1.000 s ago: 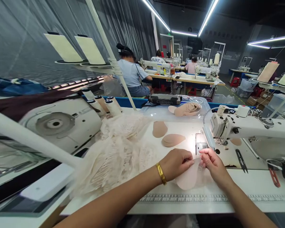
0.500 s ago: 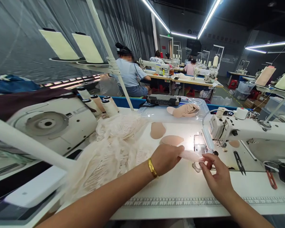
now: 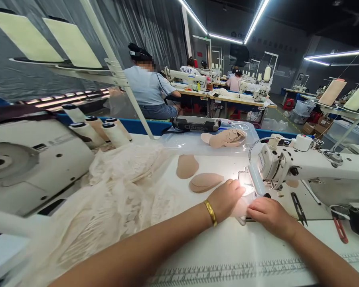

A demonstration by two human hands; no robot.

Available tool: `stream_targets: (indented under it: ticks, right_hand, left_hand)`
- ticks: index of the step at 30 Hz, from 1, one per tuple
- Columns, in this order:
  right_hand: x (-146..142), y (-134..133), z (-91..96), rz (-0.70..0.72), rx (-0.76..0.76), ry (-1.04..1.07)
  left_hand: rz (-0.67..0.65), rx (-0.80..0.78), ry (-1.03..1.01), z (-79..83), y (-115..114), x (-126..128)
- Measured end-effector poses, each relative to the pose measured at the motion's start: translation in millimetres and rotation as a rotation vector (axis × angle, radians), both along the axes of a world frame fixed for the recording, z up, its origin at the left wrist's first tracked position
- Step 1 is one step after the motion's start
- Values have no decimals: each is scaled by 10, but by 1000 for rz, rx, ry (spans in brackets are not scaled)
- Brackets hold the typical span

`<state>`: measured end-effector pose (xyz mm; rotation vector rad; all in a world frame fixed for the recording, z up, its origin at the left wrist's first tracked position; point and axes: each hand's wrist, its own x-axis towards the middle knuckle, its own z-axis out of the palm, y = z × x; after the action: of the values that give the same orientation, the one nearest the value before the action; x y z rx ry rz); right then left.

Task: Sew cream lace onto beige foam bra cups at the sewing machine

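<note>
Gold bangle, bare forearms

To your left, two tall pale-yellow thread cones stand on a white metal rack; near it cluster short cream and peach thread spools with black tops; ahead of you, a seated co-worker in a light-blue short-sleeved shirt has their back turned, beside a draped grey cloth curtain; straight white tube lights shine overhead; a red plastic stool stands farther off to your right.

Tabletop free between 2 forearms, sewing machine blocking right, fabric heap left
</note>
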<state>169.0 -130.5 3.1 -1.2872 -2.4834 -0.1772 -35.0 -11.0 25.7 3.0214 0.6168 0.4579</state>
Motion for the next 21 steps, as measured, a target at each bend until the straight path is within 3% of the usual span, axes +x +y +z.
stream_targets:
  ticks: [3, 6, 7, 9, 11, 12, 16, 21]
  right_hand:
    - [-6, -8, -8, -16, -38, 141]
    - [-15, -3, 5, -10, -51, 181]
    - [-14, 1, 10, -10, -52, 161]
    - [-5, 6, 14, -17, -60, 122]
    - [19, 1, 9, -16, -65, 113]
    - [35, -7, 5, -18, -68, 119]
    - [109, -67, 16, -80, -73, 98]
    - [144, -114, 74, -140, -94, 37]
  left_hand:
    - [204, -49, -25, 59, 292, -120]
    - [299, 20, -79, 250, 347, -295]
    - [252, 55, -110, 296, 291, -314]
    - [9, 92, -126, 307, 109, -274]
    - [-244, 97, -48, 201, -86, -164]
    - [-285, 112, -8, 119, -161, -104]
    - [-192, 187, -30, -163, -265, 16]
    - [-240, 186, -153, -205, -236, -37]
